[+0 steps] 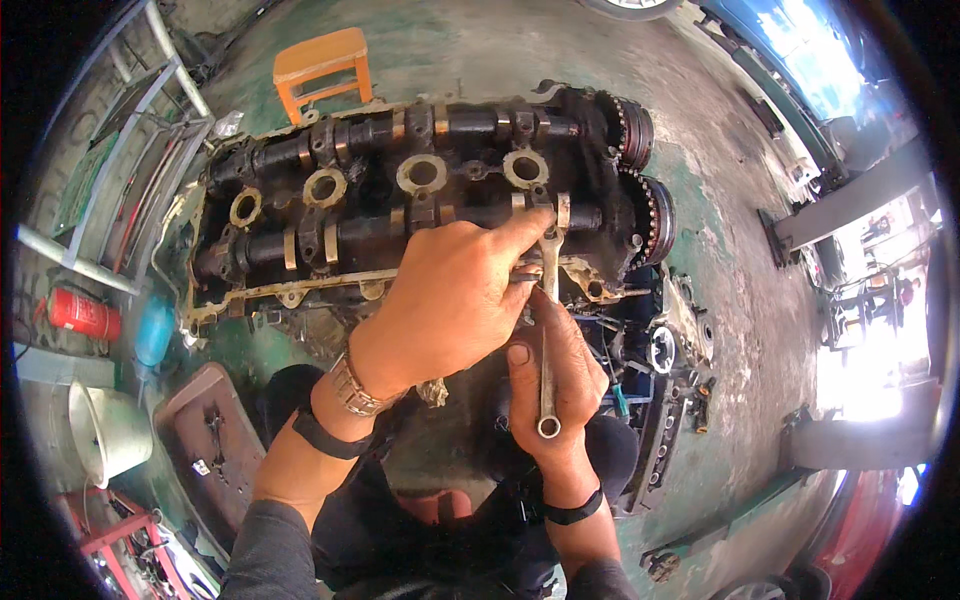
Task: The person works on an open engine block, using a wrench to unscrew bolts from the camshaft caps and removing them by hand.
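My right hand (560, 375) is closed round a combination wrench (548, 375), its ring end pointing down toward me. The wrench's upper end reaches the near camshaft (480, 220) of a dark, oily engine cylinder head (270, 285). My left hand (450, 290) is over the near edge of the head, its index finger stretched to a camshaft cap beside the wrench's upper end. Its other fingers are curled, and a small dark piece shows at their tips; I cannot make out what it is. Two toothed sprockets (658, 220) are at the head's right end.
An orange stool (322, 62) stands beyond the head. To the left are a metal rack, a red fire extinguisher (85, 315), a white bucket (110, 435) and a brown tray (205, 390) with metal parts. Engine parts (665, 440) lie at right, near a lift post (860, 215).
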A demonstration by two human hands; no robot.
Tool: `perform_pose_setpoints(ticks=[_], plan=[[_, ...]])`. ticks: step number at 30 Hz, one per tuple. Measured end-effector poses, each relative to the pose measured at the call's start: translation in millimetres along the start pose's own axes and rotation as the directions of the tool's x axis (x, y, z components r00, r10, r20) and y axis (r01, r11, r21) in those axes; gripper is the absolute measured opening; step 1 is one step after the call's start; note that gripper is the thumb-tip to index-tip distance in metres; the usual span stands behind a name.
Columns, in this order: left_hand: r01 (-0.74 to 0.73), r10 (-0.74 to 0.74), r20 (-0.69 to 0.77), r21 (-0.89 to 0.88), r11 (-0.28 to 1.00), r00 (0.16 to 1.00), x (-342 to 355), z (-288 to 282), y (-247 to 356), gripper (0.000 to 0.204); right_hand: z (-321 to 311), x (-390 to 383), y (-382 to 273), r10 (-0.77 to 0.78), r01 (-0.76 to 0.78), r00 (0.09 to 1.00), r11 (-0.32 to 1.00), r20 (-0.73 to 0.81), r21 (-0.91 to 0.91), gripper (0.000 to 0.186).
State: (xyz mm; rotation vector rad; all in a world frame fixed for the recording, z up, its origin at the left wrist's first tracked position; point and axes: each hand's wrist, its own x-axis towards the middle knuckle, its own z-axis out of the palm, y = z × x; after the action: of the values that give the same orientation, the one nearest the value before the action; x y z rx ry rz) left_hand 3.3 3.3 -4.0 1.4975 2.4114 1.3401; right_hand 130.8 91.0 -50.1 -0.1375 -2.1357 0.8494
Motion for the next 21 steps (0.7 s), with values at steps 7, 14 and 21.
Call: perform_pose_setpoints(ticks=[7, 14, 21], plan=[[0.013, -0.013, 0.005, -0.065, 0.998, 1.0, 1.2, -1.8, -2.4, 0.043, 4.1, 4.3, -2.8, -0.029, 0.029, 1.0, 0.999, -0.005, -0.016, 0.041], [-0.031, 0.03, -0.016, -0.027, 0.999, 0.999, -1.2, -4.7, 0.6, 0.042, -1.6, 0.1, -2.8, 0.222, -0.225, 0.974, 0.965, 0.039, 0.133, 0.04], [-0.001, 0.001, 0.019, -0.003, 1.0, 1.0, -0.4, -6.1, 2.1, 0.043, -20.8, 4.7, 14.9, 0.531, -0.384, 0.842, 0.464, 0.095, 0.798, 0.042]])
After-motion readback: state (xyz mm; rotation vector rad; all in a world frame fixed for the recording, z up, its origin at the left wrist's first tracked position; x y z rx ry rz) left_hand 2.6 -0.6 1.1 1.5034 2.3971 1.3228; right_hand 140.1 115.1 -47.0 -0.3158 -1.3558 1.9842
